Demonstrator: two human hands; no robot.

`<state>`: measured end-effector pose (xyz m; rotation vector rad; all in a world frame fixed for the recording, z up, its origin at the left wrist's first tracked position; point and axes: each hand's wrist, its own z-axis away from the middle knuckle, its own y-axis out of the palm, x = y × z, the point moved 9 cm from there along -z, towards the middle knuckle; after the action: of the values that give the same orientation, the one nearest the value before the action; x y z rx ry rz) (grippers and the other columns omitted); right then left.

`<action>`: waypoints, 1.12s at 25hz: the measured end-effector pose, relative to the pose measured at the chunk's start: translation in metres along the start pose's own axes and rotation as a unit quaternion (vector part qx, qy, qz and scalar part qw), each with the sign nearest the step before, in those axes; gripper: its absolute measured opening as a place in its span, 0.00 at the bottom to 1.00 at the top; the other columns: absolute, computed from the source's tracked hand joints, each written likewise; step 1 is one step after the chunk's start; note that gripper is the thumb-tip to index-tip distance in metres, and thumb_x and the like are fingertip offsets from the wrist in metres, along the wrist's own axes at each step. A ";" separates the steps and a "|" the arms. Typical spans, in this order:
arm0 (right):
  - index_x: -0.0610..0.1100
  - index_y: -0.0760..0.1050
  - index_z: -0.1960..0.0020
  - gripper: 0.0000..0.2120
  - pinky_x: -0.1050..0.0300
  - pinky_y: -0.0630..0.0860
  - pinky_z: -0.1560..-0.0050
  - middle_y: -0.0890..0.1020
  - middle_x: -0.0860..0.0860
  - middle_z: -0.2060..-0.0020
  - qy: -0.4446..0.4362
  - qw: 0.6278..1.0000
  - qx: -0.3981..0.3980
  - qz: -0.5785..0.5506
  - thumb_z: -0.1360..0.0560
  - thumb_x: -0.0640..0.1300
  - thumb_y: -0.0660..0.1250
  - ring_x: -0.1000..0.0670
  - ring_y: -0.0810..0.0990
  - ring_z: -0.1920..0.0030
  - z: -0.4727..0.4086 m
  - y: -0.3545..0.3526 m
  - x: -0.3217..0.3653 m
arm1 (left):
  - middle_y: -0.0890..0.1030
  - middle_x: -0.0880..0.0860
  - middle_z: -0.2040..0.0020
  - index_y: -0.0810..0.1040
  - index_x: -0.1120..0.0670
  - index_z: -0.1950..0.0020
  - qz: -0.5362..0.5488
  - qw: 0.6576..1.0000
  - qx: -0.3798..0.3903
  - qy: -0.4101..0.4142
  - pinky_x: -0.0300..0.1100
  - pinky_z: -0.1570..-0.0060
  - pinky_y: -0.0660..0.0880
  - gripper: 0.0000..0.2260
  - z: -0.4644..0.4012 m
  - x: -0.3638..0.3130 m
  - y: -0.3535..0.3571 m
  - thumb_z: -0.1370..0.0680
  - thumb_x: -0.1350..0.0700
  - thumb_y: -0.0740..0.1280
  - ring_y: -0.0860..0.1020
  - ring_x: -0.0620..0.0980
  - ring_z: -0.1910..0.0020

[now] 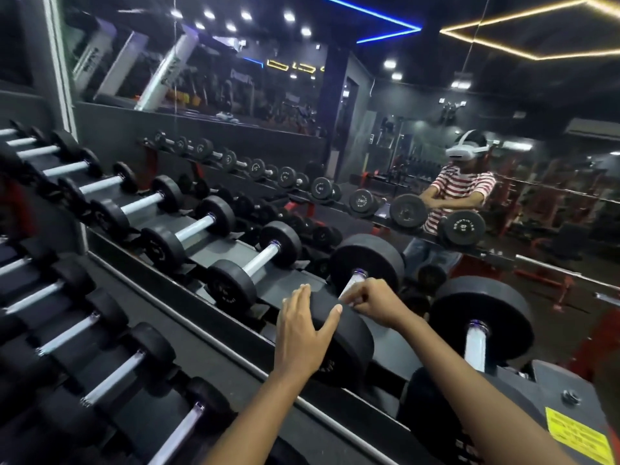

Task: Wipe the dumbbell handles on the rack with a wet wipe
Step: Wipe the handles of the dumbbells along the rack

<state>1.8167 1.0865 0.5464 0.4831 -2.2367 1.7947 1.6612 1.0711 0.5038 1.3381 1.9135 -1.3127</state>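
1. Mid-wipe: right hand (372, 302) curled round pale chrome handle (352, 283) of large black round-headed dumbbell (342, 344) on dark steel rack (235, 350); wipe itself hidden.
2. Left hand (302, 333) spread flat on near head, steadying.
3. Next, probably: rub along handle; shift to neighbouring dumbbell.

Both bare forearms reach forward and up from the bottom edge. Left hand (303, 333): fingers straight and together, thumb splayed out to the right, palm flat on a black round dumbbell weight head (349, 344). Right hand (372, 302): crosses just beside the left thumb tip, wrist bent, fingers curled down round a pale metal dumbbell handle (352, 285), knuckles up. Whether a wipe sits under the fingers is not clear.
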 end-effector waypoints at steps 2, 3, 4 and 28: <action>0.40 0.84 0.55 0.11 0.73 0.70 0.61 0.81 0.53 0.58 -0.012 0.999 0.046 -0.026 0.32 0.30 0.67 0.55 0.78 0.57 0.000 0.015 -0.006 | 0.65 0.51 0.27 0.62 0.55 0.26 -0.004 1.000 -0.015 0.007 0.48 0.28 0.58 0.38 0.002 0.000 0.000 0.28 0.31 0.54 0.60 0.49 0.27; 0.41 0.84 0.56 0.10 0.72 0.71 0.63 0.79 0.56 0.60 -0.011 0.998 0.049 -0.045 0.32 0.30 0.68 0.57 0.78 0.59 0.000 0.016 -0.009 | 0.66 0.51 0.28 0.63 0.54 0.26 -0.002 1.000 -0.024 0.009 0.49 0.28 0.59 0.38 0.004 -0.001 0.000 0.28 0.31 0.52 0.61 0.49 0.27; 0.41 0.84 0.55 0.11 0.71 0.72 0.64 0.77 0.58 0.62 -0.012 0.997 0.046 -0.054 0.32 0.30 0.68 0.60 0.77 0.61 -0.001 0.015 -0.012 | 0.66 0.51 0.28 0.63 0.54 0.26 -0.002 0.999 -0.031 0.010 0.49 0.28 0.60 0.38 0.004 -0.001 0.001 0.29 0.31 0.52 0.61 0.48 0.28; 0.40 0.83 0.55 0.10 0.73 0.64 0.61 0.77 0.46 0.53 -0.096 0.985 0.131 0.059 0.29 0.32 0.64 0.53 0.72 0.57 -0.009 0.019 0.010 | 0.65 0.49 0.28 0.62 0.53 0.26 -0.005 1.000 -0.021 0.012 0.45 0.28 0.58 0.39 0.004 -0.001 0.003 0.30 0.30 0.51 0.61 0.45 0.29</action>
<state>1.8001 1.0981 0.5351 0.6065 -2.2001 2.2058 1.6641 1.0675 0.5019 1.3297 1.9556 -1.2605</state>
